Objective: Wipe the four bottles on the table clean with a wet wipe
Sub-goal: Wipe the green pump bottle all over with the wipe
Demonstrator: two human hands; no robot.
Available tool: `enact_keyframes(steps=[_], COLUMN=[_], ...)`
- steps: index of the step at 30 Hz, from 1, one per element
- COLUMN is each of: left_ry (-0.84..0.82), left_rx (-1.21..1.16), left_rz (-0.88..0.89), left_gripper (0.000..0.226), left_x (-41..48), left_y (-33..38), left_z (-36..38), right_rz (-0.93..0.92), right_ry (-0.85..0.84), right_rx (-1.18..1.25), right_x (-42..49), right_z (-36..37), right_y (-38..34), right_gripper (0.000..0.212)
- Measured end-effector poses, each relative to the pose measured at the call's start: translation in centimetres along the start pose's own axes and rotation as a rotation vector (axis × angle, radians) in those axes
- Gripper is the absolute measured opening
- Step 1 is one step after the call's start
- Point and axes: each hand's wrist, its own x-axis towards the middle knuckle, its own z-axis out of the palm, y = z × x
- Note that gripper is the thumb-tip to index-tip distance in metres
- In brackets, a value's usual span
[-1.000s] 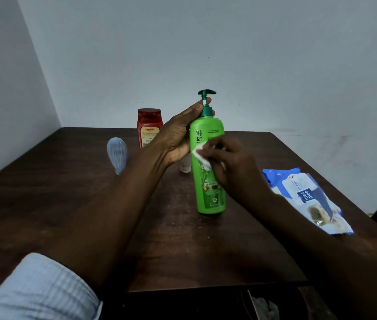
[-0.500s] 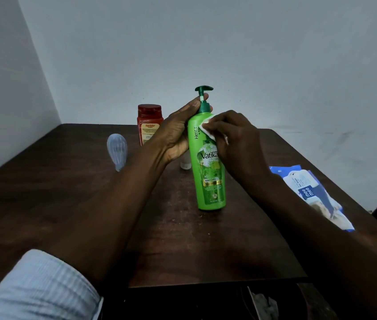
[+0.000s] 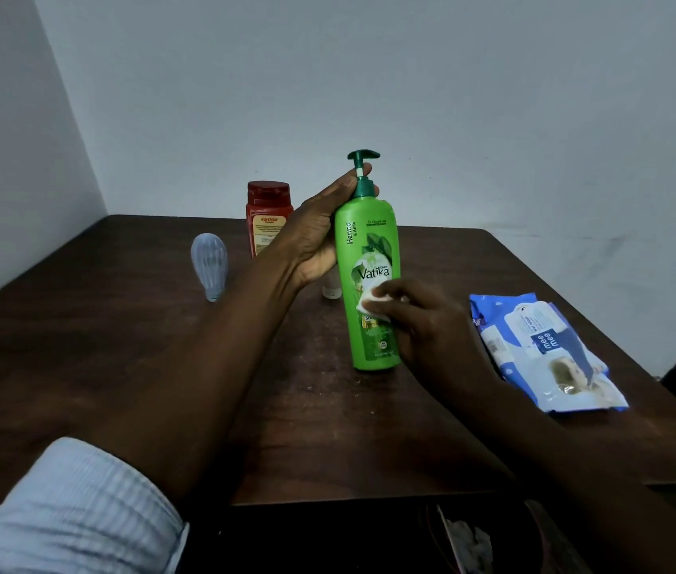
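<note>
Pale blue bottle (image 3: pixel 209 265) toward the left edge of the table (image 3: pixel 120 366), red bottle (image 3: pixel 267 217) at far edge, neither touched. Left hand (image 3: pixel 319 234) curled round neck and shoulder of green pump bottle (image 3: pixel 369 242), which is upright mid-table; small white bottle (image 3: pixel 331 290) just behind it. Right hand (image 3: pixel 431 329), fingers curled, pinches wet wipe (image 3: pixel 371 302) against the lower label. To do it well, I'd say: steady the top, stroke the full length to the base, turn the bottle for the back, do the pump too. Wipes pack (image 3: pixel 543 350) near right edge

Green pump bottle (image 3: pixel 367 246), red jar (image 3: pixel 266 217), blue-white wipe pack (image 3: pixel 535 350)
</note>
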Motion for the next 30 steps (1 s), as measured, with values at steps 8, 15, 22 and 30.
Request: enact_keyframes(steps=[8, 15, 22, 30], left_ry=[-0.022, -0.006, 0.010, 0.031], left_rx=[-0.023, -0.014, -0.015, -0.060], left_rz=[-0.003, -0.002, 0.010, 0.037], left_gripper=[0.022, 0.022, 0.023, 0.026], left_x=[0.0, -0.1, -0.2, -0.3], left_y=[0.0, 0.1, -0.1, -0.2], left_z=[0.1, 0.0, -0.3, -0.5], right_rz=[-0.031, -0.043, 0.201, 0.291], right_ry=[-0.234, -0.215, -0.051, -0.031], right_rx=[0.003, 0.015, 0.202, 0.235], right_x=[-4.2, -4.6, -4.7, -4.6], right_z=[-0.7, -1.0, -0.6, -0.5], right_y=[-0.6, -0.6, 1.1, 2.0], right_gripper=[0.043, 0.040, 0.028, 0.032])
